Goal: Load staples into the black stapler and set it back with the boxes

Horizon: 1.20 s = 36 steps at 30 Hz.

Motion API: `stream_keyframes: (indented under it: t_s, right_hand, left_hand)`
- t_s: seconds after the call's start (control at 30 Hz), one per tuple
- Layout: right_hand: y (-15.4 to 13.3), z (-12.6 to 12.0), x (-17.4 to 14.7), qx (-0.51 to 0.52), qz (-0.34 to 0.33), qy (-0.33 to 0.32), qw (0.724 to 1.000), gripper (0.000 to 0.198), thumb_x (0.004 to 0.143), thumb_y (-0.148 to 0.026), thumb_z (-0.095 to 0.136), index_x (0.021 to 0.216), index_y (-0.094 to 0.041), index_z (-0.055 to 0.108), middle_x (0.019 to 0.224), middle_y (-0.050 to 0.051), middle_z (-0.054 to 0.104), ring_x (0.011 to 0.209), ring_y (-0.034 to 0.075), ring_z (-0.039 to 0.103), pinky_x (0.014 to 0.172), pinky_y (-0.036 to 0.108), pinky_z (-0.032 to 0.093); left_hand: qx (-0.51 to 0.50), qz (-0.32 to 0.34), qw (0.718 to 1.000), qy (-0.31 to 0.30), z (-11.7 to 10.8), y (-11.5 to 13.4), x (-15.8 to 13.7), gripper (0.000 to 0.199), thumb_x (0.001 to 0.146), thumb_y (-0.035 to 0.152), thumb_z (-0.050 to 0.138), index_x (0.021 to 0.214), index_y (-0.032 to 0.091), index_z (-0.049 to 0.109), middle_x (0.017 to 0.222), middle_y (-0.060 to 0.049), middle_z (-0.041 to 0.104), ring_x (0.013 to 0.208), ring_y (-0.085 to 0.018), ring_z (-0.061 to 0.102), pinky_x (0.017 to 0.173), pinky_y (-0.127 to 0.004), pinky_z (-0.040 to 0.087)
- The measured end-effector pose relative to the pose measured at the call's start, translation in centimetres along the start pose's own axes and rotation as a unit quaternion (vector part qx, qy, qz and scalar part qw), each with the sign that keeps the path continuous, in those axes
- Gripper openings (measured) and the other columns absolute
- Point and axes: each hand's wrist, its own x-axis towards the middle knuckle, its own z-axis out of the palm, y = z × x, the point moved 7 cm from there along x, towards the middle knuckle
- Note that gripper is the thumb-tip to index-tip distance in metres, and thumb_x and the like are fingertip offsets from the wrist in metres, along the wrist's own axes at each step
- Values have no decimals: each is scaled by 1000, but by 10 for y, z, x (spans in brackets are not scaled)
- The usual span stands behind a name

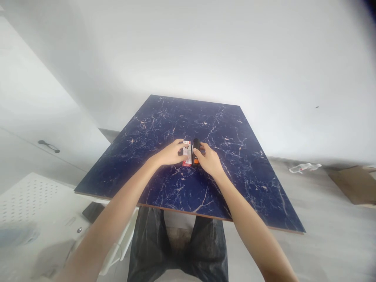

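Near the middle of the blue marbled table, my left hand has its thumb and fingers on a small red and white printed card or packet. Its exact kind is too small to read. Right beside it is a slim black object with an orange patch, gripped between the thumb and fingers of my right hand. What this black object is, I cannot make out. The two things stand side by side, and my fingers cover parts of both.
A white wall rises behind the table. To the left are a cabinet door with a dark handle and a white perforated surface. Clear plastic packaging and a cardboard piece lie on the floor at right.
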Motion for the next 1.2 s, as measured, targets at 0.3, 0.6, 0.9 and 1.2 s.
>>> stream_keyframes:
  t_s: [0.3, 0.6, 0.9, 1.2]
  right_hand:
    - [1, 2, -1, 13, -5, -18, 1000, 47, 99, -45, 57, 141, -22, 58, 126, 10, 74, 100, 25, 75, 97, 42, 55]
    - [18, -5, 0, 86, 41, 13, 995, 46, 106, -53, 36, 129, -27, 67, 120, 8, 75, 97, 25, 74, 90, 43, 60]
    - [16, -5, -5, 88, 43, 1, 995, 45, 106, -52, 36, 127, -30, 69, 111, 5, 77, 98, 26, 74, 91, 45, 60]
    - [12, -6, -6, 69, 29, -3, 997, 42, 106, -49, 38, 122, -29, 71, 109, 5, 77, 103, 27, 74, 94, 45, 58]
  left_hand:
    - [-23, 34, 997, -61, 9, 1, -8, 94, 76, 41, 85, 159, 28, 42, 174, -11, 15, 157, -36, 27, 124, -48, 34]
    - [-15, 23, 1000, 15, 5, -1, -23, 103, 74, 41, 87, 161, 29, 35, 167, -14, 32, 153, -37, 32, 123, -56, 32]
    - [-147, 38, 988, 27, 13, 6, -21, 86, 80, 24, 82, 156, 29, 42, 154, -13, 45, 102, -19, 67, 95, -41, 59]
    - [-48, 50, 998, 7, 8, 11, -16, 80, 78, 31, 84, 152, 32, 52, 170, -8, 29, 143, -34, 49, 112, -49, 49]
